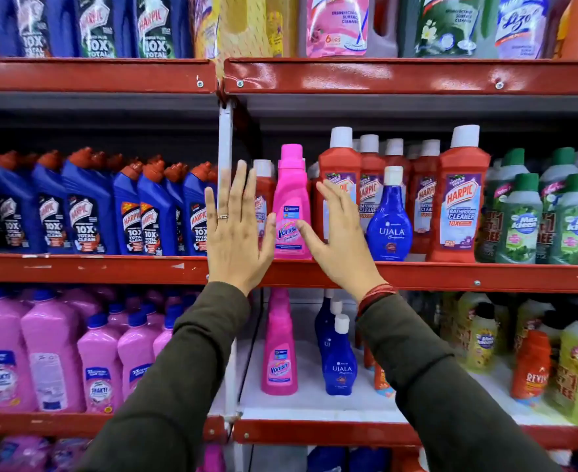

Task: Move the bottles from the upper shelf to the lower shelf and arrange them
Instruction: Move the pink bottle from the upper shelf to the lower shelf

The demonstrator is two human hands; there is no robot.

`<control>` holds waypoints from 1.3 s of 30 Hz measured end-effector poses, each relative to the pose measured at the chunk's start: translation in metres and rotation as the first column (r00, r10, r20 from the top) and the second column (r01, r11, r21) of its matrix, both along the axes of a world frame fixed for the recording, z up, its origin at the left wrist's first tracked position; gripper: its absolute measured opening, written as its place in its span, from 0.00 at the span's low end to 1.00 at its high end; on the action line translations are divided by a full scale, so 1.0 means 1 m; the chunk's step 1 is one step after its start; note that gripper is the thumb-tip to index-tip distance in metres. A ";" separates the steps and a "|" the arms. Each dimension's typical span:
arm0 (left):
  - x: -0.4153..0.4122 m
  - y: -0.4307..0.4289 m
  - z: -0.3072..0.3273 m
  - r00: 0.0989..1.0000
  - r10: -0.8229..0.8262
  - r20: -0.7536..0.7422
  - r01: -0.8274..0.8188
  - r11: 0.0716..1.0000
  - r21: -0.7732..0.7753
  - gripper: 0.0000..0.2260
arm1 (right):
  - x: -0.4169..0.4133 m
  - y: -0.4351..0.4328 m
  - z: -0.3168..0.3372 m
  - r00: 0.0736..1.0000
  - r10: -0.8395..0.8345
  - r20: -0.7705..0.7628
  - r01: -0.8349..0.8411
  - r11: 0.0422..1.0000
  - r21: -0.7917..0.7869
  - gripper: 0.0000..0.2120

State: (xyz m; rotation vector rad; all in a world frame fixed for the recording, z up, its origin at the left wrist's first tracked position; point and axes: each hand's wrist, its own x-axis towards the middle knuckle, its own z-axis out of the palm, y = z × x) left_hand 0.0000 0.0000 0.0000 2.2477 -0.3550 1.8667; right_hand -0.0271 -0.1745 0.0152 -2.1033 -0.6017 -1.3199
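I have both hands up at the middle shelf, framing the pink Vanish bottle (291, 206) that stands at the centre of the frame on the red shelf edge (451, 275). My left hand (236, 229) is spread flat with fingers wide, just left of the bottle, its thumb touching or nearly touching the label's left side. My right hand (340, 233) is also spread wide and holds nothing; its thumb tip rests against the lower right of the label, while its fingers reach up across the red Harpic bottle (340, 178) behind.

The relation that matters: the bottle sits directly between the two hands, upright, its long axis vertical, cap up. Both hands are about equally near, one on each flank, so closing inward from either side should take it around the body. I judge the right hand slightly better placed, since its thumb is already on the label.

Right of centre, a blue Ujala bottle (389, 216) stands on the same shelf, near but apart from my right hand. On the shelf below, lower centre of the frame, another Vanish bottle (279, 345) and a row of Ujala bottles (338, 362) already stand on the white board (311, 403), with open space around them.
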 end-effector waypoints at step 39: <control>0.050 0.027 -0.075 0.989 0.027 -0.146 -0.032 0.999 -0.034 0.28 | -0.009 0.002 -0.004 0.805 0.534 -0.258 -0.385 0.802 0.457 0.27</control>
